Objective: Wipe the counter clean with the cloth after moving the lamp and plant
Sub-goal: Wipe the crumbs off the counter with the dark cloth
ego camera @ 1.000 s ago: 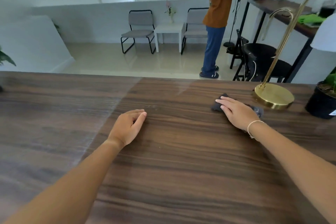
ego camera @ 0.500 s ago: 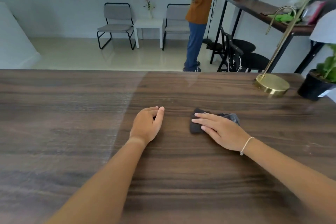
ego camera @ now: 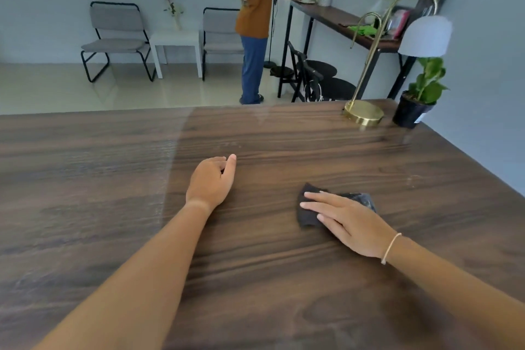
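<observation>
Both forearms bare, no sleeves in view. Left hand (ego camera: 211,180): no ring, watch or band visible; faint lighter band across wrist. Right hand (ego camera: 348,221): thin pale beaded bracelet (ego camera: 390,248) around wrist, single strand, loose fit. Fingernails short, unpainted where visible. No gloves.

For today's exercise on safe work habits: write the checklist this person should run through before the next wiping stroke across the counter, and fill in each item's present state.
1. Cloth flat under right hand: ok.
2. Left hand clear of the cloth: ok, resting apart on the counter.
3. Lamp out of the wiping path: ok, at the far right corner.
4. Plant out of the way: ok, beside the lamp.
5. Counter already clean: cannot tell; faint marks show.
</observation>
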